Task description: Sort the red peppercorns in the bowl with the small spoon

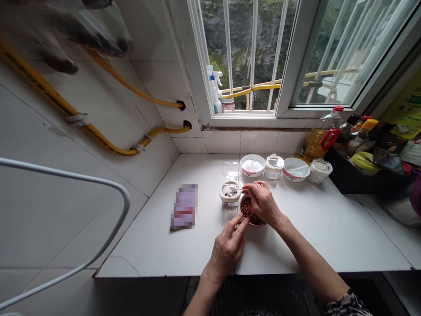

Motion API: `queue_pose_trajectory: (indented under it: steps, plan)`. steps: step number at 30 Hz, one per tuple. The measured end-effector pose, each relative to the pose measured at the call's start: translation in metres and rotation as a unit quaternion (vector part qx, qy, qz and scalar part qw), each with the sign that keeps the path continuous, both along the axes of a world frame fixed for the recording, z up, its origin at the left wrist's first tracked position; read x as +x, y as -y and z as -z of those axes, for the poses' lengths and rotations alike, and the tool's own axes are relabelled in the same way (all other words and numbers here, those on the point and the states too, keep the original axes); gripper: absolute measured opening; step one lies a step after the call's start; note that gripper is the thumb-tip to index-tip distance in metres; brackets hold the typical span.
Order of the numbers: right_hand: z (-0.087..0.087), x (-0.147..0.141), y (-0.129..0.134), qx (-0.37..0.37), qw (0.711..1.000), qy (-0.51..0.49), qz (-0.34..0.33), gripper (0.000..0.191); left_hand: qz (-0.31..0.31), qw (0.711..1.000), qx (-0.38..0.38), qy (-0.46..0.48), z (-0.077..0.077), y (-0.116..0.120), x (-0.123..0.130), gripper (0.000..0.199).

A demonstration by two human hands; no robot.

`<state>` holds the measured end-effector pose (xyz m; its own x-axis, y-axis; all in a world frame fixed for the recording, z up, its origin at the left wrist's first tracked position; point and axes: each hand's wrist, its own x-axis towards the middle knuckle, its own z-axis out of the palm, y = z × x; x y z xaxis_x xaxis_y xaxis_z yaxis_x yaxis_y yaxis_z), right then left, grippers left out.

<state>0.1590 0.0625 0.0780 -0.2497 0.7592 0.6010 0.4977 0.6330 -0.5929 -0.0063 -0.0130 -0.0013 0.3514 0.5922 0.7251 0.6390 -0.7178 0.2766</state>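
A bowl of dark red grains (250, 213) stands on the white counter. My left hand (229, 240) touches the bowl's near left rim, its thumb and index finger apart. My right hand (263, 201) is above the bowl's right side, its fingers pinched on the handle of a small white spoon (234, 188). The spoon's tip is over the mouth of a white-rimmed clear jar (230, 198), just left of the bowl. A few dark bits show inside the jar. A clear lid (230, 169) lies behind it.
Behind are a bowl of white powder (252, 166), a closed jar (274, 166), a bowl with a spoon (296, 169) and another jar (319, 170). An oil bottle (320, 138) and a dark box of bottles are at right. A blurred purple packet (184, 206) lies left.
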Motion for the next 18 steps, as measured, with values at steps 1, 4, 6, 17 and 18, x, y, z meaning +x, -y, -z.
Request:
queue_pose_trajectory:
  steps: [1, 4, 6, 17, 18]
  plan:
    - [0.000, 0.003, 0.000, -0.002, 1.000, -0.011, 0.007, 0.021, 0.000, 1.000, 0.001, 0.000, 0.000, 0.000, 0.000, 0.056]
    - [-0.002, 0.017, 0.000, -0.038, 0.995, -0.086, 0.043, 0.017, 0.000, 1.000, 0.001, 0.000, -0.001, 0.000, 0.001, 0.055]
    - [-0.002, 0.029, 0.000, -0.088, 0.987, -0.128, 0.046, 0.017, 0.000, 1.000, 0.002, 0.000, -0.001, 0.000, 0.001, 0.054]
    - [0.009, 0.032, -0.003, -0.144, 0.989, -0.019, 0.023, 0.022, -0.002, 1.000, 0.009, -0.004, -0.001, 0.000, 0.001, 0.051]
    - [0.009, 0.031, -0.003, -0.151, 0.988, -0.025, 0.020, 0.022, -0.002, 1.000, 0.010, -0.004, -0.001, 0.000, 0.001, 0.051]
